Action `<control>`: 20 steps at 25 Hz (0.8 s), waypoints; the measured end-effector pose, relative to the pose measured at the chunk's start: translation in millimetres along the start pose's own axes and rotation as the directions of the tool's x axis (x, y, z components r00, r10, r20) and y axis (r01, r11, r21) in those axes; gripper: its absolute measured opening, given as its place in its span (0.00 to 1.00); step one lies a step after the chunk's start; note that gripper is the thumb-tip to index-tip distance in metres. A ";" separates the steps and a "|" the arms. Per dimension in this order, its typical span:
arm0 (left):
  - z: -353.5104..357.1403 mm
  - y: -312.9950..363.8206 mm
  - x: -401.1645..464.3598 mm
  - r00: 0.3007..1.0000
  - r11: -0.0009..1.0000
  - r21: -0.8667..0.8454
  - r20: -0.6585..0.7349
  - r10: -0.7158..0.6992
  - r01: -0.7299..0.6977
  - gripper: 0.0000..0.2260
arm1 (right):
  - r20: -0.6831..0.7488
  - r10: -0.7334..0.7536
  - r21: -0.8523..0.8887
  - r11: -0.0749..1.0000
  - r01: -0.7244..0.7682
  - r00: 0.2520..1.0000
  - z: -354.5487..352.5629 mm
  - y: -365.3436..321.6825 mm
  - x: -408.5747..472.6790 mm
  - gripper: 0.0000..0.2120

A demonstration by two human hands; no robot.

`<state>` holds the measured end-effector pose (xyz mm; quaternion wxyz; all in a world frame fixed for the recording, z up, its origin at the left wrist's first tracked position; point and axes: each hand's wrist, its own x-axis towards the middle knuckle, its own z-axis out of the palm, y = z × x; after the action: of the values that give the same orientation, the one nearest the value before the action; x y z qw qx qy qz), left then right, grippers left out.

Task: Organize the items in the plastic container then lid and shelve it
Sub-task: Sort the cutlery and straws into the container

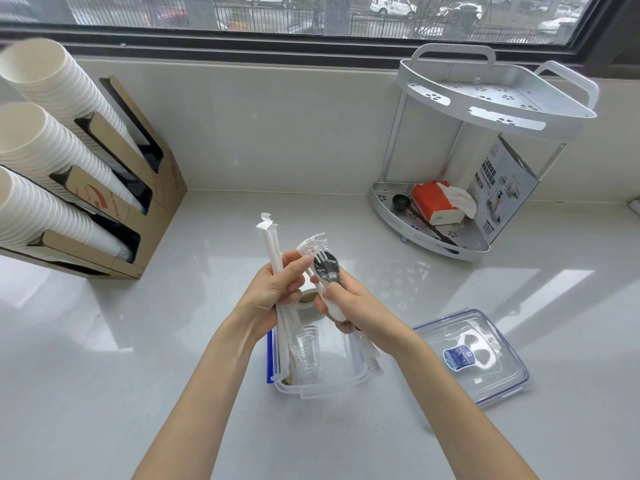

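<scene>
Both hands raised over the open plastic container (322,386), sorting its loose items.

Left hand (273,289) closed round a bundle of paper-wrapped straws (273,244); right hand (349,303) pinching wrapped plastic cutlery (325,268). Container on the counter (104,341) just below, holding clear cups (306,351) and a roll of tape (308,299). Lid (474,355) flat just to the right, corner shelf rack (485,98) beyond. Organizing step, seemingly midway; next calls for laying both bundles lengthwise inside, low enough for the lid.

L hand (273,289) grips wrapped straws (273,244), R hand (349,303) grips wrapped cutlery (325,268) over open container (322,389); lid (485,375) beside.
</scene>
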<state>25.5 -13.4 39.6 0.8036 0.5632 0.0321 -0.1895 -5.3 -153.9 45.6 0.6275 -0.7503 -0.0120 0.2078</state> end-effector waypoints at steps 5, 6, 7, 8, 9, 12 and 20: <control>0.7 2.8 2.5 0.992 0.997 -0.044 -0.107 0.065 -0.070 0.10 | 0.014 -0.001 -0.004 1.000 0.001 1.000 -1.1 2.1 -1.8 0.16; -2.8 4.3 5.5 0.985 0.989 -0.109 -0.156 0.080 -0.098 0.08 | 0.017 0.001 0.002 1.000 -0.001 1.000 -1.8 2.2 -2.4 0.16; -8.0 6.7 8.5 0.975 0.972 -0.193 -0.205 0.090 -0.131 0.07 | 0.022 0.007 0.007 1.000 -0.007 1.000 -2.8 2.7 -3.7 0.16; -14.8 9.6 11.4 0.963 0.946 -0.274 -0.251 0.101 -0.171 0.07 | 0.023 0.016 0.004 1.000 -0.016 1.000 -4.5 4.5 -5.3 0.16; -22.1 13.1 14.1 0.950 0.915 -0.342 -0.291 0.114 -0.215 0.07 | 0.011 0.027 0.000 1.000 -0.027 1.000 -6.4 7.0 -6.2 0.15; -39.7 17.0 18.9 0.925 0.842 -0.458 -0.362 0.115 -0.284 0.09 | -0.126 0.087 0.039 0.996 -0.083 0.988 -11.7 17.1 -1.2 0.17; -30.8 -0.1 24.4 0.960 0.834 -0.516 -0.275 0.058 -0.198 0.13 | -0.252 0.179 0.312 0.945 -0.095 0.951 -10.9 22.2 5.7 0.10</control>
<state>53.1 8.3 21.9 0.9297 0.3351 0.1458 -0.0465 -1.9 -167.3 24.3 0.7122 -0.6683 0.1598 0.1437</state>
